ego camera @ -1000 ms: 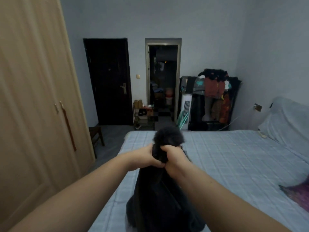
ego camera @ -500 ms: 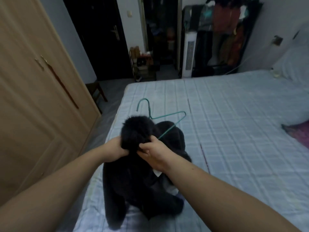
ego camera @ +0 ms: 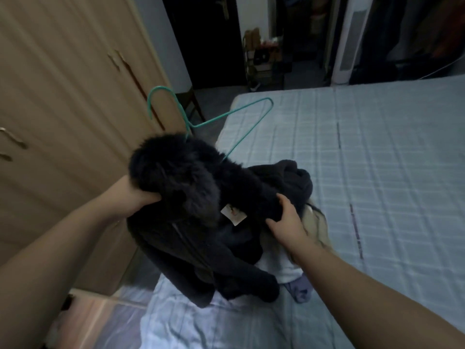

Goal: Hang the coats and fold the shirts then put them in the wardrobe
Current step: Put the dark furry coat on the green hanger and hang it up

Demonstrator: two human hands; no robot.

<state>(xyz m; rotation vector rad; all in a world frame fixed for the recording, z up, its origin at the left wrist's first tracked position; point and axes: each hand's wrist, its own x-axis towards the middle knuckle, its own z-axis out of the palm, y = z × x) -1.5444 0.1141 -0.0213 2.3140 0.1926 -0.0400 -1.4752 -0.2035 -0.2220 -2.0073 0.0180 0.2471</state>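
The black coat [ego camera: 201, 222] with its furry collar [ego camera: 173, 172] was held up over the near corner of the bed [ego camera: 377, 172], its lower part draped on the sheet. A green wire hanger [ego camera: 201, 122] stuck out above the collar. The left hand [ego camera: 136, 197] gripped the coat under the fur; the right hand [ego camera: 286, 222] pinched a fold of it beside a white label [ego camera: 232, 214]. Pale clothes [ego camera: 314, 227] lay beneath, and the closed wardrobe [ego camera: 63, 96] stood just left of the bed
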